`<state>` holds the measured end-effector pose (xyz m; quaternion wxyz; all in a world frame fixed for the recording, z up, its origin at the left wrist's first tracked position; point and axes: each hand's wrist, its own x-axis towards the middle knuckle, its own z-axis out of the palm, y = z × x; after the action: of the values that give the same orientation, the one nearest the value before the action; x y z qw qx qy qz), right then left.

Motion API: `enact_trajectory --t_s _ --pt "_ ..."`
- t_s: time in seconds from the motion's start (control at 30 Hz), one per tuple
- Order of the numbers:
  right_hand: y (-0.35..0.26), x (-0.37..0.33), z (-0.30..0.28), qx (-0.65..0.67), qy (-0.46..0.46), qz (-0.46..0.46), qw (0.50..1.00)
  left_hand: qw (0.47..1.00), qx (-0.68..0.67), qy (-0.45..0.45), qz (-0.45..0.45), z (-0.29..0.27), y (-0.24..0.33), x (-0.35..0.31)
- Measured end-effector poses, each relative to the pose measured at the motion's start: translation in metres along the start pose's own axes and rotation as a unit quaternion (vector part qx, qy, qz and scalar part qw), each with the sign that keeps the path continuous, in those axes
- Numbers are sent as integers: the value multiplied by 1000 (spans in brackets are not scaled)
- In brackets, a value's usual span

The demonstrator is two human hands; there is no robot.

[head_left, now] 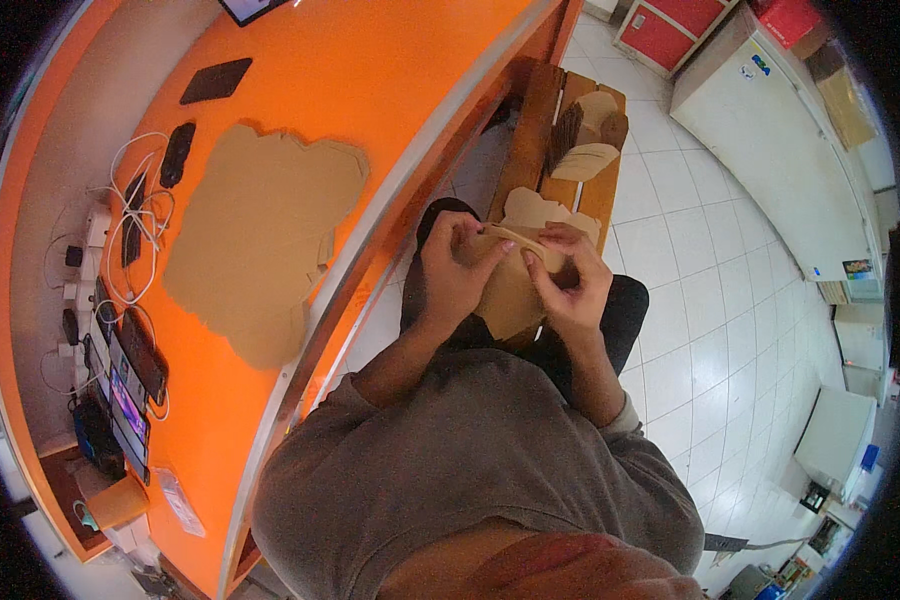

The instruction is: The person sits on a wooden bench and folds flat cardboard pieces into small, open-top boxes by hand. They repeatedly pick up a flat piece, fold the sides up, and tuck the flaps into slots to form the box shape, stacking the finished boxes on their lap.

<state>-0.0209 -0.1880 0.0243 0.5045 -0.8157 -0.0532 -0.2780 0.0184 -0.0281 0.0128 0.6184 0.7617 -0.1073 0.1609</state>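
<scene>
A brown cardboard piece (511, 292) is in both my hands, above my lap at the near end of a wooden bench (540, 110). My left hand (453, 272) pinches its upper left edge between thumb and fingers. On the upper right edge, my right hand (576, 278) grips with its thumb close to the left one. The edge between the thumbs looks bent over. Just beyond my fingers lies a flat cardboard blank (536, 206) on the bench. Farther along stand folded cardboard pieces (586, 162), packed close together.
To the left, a pile of flat cardboard blanks (260, 230) covers part of an orange table (370, 70). White cables (135, 215), phones (145, 355) and a dark flat case (216, 82) lie there too. A white fridge-like cabinet (770, 130) stands at the right on the tiled floor (690, 300).
</scene>
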Motion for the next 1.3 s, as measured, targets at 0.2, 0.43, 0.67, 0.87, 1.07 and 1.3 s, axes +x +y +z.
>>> enact_trajectory --t_s 0.2,0.43,0.67,0.87,1.07,1.3 --pt "-6 5 -1 4 4 -26 1000 999 -19 -41 1 0 -8 -3" --pt "-1 7 -2 8 -55 -51 997 1000 -6 -25 -12 -2 -11 -7" --pt "-3 2 -3 17 -81 -14 996 995 30 -51 82 4 -14 -12" --pt "7 -10 -6 165 120 220 954 994 -71 69 -36 13 11 -14" --pt "7 -15 0 136 71 150 977 848 -324 -221 -356 6 -32 -30" --pt "-2 -7 -8 -115 2 -40 993 733 -436 -175 -492 -4 -14 -25"
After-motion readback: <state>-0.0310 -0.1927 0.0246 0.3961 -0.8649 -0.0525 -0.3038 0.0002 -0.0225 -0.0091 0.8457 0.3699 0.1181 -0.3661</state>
